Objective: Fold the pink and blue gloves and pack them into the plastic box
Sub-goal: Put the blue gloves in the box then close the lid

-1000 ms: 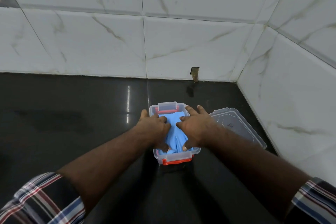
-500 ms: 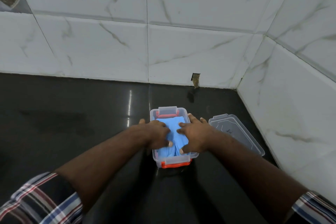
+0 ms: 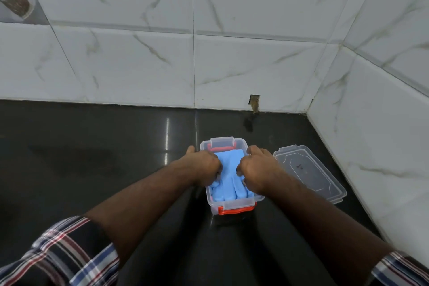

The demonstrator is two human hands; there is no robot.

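Since the earlier frames, both hands have been drawn apart toward the box's long sides, so that more of the blue glove is uncovered between them. Nearest, plaid sleeves (image 3: 58, 255) are seen at the bottom corners. Beyond them, the left hand (image 3: 204, 167) and right hand (image 3: 257, 170) are curled over the side walls of the plastic box (image 3: 234, 204), fingers bent down onto the edges of the blue glove (image 3: 228, 176); whether cloth is actually pinched cannot be told. The glove lies inside the box, its fingers toward the near orange latch (image 3: 235, 211). No pink glove can be made out. The glove is judged light, soft and limp, likely springy when folded, so it is best pressed flat at its edges. Further right, the clear lid (image 3: 308, 173) rests on the black counter (image 3: 92, 146), apart from the box.
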